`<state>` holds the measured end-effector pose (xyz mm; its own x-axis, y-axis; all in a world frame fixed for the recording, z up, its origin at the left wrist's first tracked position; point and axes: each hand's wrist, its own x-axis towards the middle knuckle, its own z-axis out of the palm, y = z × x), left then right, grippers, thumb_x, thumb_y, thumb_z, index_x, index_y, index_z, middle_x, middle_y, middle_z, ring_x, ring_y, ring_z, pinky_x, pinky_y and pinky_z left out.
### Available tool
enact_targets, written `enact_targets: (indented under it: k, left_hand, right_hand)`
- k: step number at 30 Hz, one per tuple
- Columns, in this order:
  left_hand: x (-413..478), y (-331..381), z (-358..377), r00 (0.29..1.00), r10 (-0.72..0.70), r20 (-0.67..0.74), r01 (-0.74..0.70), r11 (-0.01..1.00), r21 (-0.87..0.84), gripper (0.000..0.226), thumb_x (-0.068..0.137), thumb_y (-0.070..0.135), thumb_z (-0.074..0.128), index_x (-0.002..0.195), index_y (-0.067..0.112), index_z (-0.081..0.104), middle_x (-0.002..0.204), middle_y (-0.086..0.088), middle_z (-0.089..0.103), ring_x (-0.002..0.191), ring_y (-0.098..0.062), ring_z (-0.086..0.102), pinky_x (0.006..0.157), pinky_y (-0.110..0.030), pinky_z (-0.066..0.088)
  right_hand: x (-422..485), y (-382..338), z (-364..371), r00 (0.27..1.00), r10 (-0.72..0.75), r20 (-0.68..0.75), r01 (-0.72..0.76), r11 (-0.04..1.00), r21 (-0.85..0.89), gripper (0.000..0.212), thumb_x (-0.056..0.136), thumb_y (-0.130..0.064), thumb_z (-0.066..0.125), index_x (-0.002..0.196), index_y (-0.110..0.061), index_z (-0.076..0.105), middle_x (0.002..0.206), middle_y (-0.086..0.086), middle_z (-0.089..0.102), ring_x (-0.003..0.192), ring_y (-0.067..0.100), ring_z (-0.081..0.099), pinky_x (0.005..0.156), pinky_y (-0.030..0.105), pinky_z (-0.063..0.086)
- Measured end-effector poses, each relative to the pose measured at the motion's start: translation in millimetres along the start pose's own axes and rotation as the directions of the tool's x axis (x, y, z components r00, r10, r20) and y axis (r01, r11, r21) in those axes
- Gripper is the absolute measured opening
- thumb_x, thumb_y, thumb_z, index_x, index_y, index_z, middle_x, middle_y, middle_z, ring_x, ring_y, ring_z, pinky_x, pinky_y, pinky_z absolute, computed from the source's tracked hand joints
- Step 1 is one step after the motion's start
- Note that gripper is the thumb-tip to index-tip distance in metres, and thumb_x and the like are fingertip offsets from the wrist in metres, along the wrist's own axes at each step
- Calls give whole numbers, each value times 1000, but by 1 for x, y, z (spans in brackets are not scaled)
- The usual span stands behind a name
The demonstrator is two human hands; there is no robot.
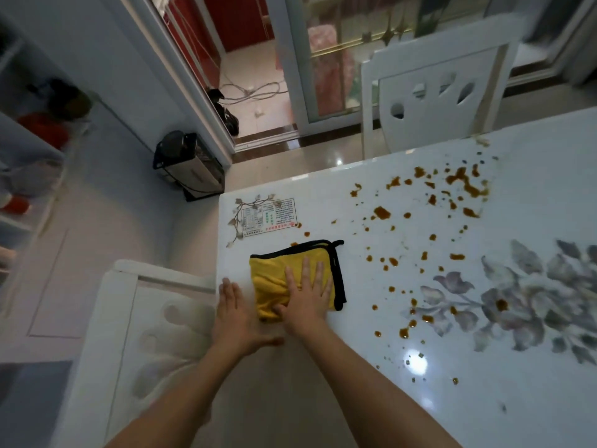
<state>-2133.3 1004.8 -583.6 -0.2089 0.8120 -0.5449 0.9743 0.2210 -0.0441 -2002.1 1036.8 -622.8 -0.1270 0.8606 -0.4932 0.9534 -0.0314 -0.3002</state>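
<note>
On the glossy white floral table (484,399), the flat right hand (307,299) presses a folded yellow black-edged microfibre cloth (274,276) to wipe brown sauce splatters (458,182) (left hand (234,315) flat, bracing).

Pictured bare from forearm to fingertip: two uncovered forearms, a bare left grip (234,315) and a bare right grip (307,300), fingers slim.
</note>
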Motion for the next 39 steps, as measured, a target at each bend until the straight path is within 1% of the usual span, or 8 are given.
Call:
enact_targets:
  k: [6,12,17,20,24,27,32,39]
  left_hand:
    - [80,5,-49,993,95,68,-95,995,11,159,41,79,73,145,5,-23,153,-13,-31,143,-28,-24,120,-44,3]
    - [99,-1,-31,987,142,78,-139,989,-47,161,41,82,69,144,1,-24,152,-16,-31,142,-29,-27,120,-39,-4]
    - [102,15,-43,991,87,105,-91,995,32,158,46,74,76,143,-4,-21,153,-22,-26,143,-34,-21,120,-40,-2]
    - [106,42,-57,998,43,38,-42,999,-29,157,45,74,77,146,2,-21,153,-23,-26,143,-34,-22,118,-46,-2]
    - [119,74,-61,993,121,17,-119,987,-104,161,43,73,77,144,1,-24,154,-16,-28,143,-29,-23,117,-46,-4]
    - [128,95,-64,989,147,-32,-150,978,-143,159,45,72,77,144,2,-24,155,-15,-26,144,-29,-22,119,-43,-3]
    - [144,141,-64,947,311,-75,-316,946,-68,145,55,77,68,148,3,-16,155,-15,-25,143,-29,-24,120,-43,-3]
    - [157,239,-60,882,460,-100,-467,883,-56,140,51,87,58,149,21,-17,154,-6,-31,141,-27,-29,117,-46,-6]
  right_hand:
    - [39,-3,-20,997,25,-68,-19,995,100,88,88,-64,44,151,-35,-11,155,5,-32,139,35,-34,112,55,-16]
    - [85,-9,-40,995,61,-75,-54,994,96,89,88,-65,42,152,-33,-10,155,7,-31,139,37,-32,111,56,-16]
    - [114,-9,-59,995,75,-66,-69,994,81,89,88,-65,42,151,-33,-11,155,7,-31,139,38,-32,112,56,-14]
    - [124,-4,-63,997,60,-53,-57,996,69,89,88,-65,43,151,-34,-11,155,6,-31,140,36,-32,113,55,-14]
    - [132,16,-74,996,34,-82,-31,999,37,83,90,-64,40,151,-36,-9,157,2,-27,142,33,-29,114,53,-13]
    - [143,48,-94,996,42,-76,-40,999,35,83,90,-65,40,151,-37,-9,157,1,-26,142,32,-28,115,52,-11]
    - [160,137,-142,983,157,-96,-145,982,119,83,90,-63,42,152,-37,-7,158,1,-25,143,32,-26,116,52,-9]
    - [172,268,-199,934,337,-117,-313,932,182,81,90,-66,38,152,-36,-6,158,1,-25,144,34,-22,117,53,-5]
